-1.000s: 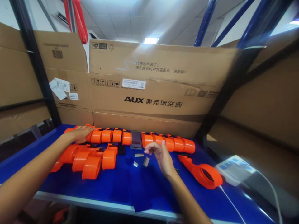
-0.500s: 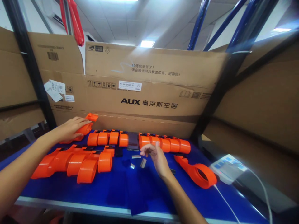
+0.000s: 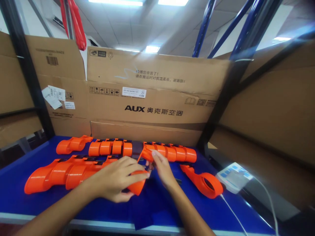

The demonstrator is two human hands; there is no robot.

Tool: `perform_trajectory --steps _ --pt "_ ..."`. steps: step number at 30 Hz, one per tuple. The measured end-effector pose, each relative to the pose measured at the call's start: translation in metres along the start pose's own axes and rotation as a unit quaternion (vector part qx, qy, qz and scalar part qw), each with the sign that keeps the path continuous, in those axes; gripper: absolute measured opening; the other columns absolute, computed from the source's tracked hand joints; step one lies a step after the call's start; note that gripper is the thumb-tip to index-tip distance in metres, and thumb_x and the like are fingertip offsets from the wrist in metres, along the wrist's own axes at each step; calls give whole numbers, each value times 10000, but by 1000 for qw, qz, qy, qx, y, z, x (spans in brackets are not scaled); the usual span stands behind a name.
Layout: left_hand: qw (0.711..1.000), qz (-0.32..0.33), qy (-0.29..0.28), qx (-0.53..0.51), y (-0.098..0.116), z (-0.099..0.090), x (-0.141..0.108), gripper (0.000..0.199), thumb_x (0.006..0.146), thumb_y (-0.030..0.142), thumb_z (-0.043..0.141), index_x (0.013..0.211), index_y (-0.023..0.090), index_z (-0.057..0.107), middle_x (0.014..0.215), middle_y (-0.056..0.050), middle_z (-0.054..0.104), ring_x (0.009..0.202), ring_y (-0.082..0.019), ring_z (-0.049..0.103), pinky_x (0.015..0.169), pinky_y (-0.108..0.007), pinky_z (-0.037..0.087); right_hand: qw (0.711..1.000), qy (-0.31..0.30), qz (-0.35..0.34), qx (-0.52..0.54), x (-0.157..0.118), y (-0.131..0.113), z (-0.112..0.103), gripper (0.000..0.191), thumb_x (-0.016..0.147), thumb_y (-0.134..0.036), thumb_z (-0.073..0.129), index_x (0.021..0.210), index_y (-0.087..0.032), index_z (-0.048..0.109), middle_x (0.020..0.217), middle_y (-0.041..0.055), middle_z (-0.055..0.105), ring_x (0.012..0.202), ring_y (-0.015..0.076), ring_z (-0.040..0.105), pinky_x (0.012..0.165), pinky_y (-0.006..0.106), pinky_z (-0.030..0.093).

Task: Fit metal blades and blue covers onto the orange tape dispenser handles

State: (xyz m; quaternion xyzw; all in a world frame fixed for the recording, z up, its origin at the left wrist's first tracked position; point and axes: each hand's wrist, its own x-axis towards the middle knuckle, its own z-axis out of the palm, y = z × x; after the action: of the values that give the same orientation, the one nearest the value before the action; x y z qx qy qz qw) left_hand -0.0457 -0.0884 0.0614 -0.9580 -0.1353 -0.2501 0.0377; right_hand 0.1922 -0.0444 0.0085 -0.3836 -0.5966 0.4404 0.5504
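Note:
An orange curved plastic piece, with a rounded loop and a narrow end, is held above the middle of the blue table. My left hand is closed around the loop. My right hand pinches near the narrow end; whether a small metal clip is also between its fingers I cannot tell. Behind my hands lies a dark flat rectangular object, partly covered. A row of similar orange pieces with black parts lies left of my left hand, partly hidden by it.
More orange pieces line the back, left and right. A few others lie far left. One orange piece lies at right beside a white device with a cable. A cardboard wall closes the back.
My left hand has brought an orange piece from the far left stack to the middle. My right hand, earlier over small metal pieces, has closed on the piece's narrow end. The view has shifted slightly.

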Motion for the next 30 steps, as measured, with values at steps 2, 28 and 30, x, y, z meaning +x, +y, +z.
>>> perform_trajectory --steps 2,28,30 --pt "1000 -2 5 -22 3 11 1 875 759 296 768 1541 314 376 1370 -131 597 1202 -343 559 1044 -544 452 1000 23 8 -12 0 -1 -1 453 844 -657 622 806 -206 645 585 -9 608 491 141 465 491 275 354" --pt "561 -418 394 -595 -20 104 28 557 702 508 818 1131 186 671 582 44 558 513 -95 475 516 -201 369 819 -70 -23 -569 -3 26 -7 271 887 -318 611 1101 -261 768 1052 112 649 980 277 520 794 357 316" --pt "562 -422 401 -587 -21 104 27 600 694 516 816 1159 170 660 612 34 586 531 -97 486 530 -204 379 808 -69 -23 -584 -3 28 -6 271 898 -307 596 1103 -270 769 1047 111 639 974 273 514 784 353 310"
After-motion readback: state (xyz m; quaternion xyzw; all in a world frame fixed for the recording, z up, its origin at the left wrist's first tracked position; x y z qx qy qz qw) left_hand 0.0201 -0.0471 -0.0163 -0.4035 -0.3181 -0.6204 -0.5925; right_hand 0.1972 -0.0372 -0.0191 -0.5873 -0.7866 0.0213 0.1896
